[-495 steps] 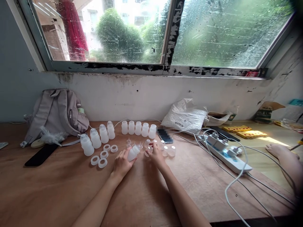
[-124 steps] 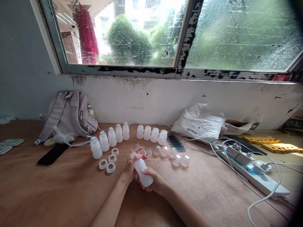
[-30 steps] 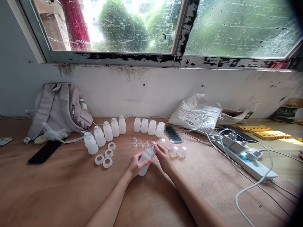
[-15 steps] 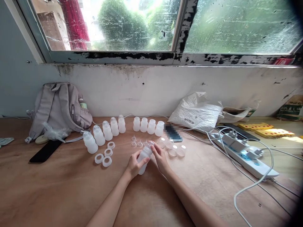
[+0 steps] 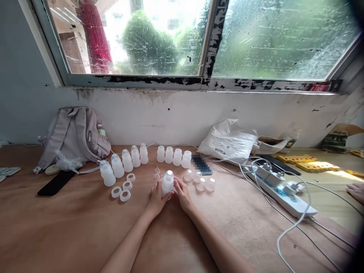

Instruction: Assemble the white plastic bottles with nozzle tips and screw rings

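A frosted white baby bottle [image 5: 167, 185] with a domed top stands upright in front of me. My left hand [image 5: 156, 199] is wrapped round its left side, the thumb across the front. On the other side, the bent fingers of my right hand [image 5: 182, 195] press against the bottle. Just behind my left hand lie small clear teats [image 5: 156, 176], partly hidden. Clear domed caps [image 5: 200, 185] sit to the right of my right hand. White collar rings [image 5: 125, 195] lie to the left, near a curved row of bottles with tops [image 5: 117, 165]. Several topless bottles [image 5: 177, 157] stand behind.
A dark phone [image 5: 202, 165] and a silver mailing bag [image 5: 229, 141] lie back right. A white power strip [image 5: 284, 195] with looping cables takes up the right side. A backpack [image 5: 75, 132] and black flat case [image 5: 55, 184] are left. Another person's hand [image 5: 356, 192] shows far right.
The bottle has gone from tilted to upright. My right hand has come down from its top to its side. Another person's hand has appeared at the right edge, and the view has shifted.
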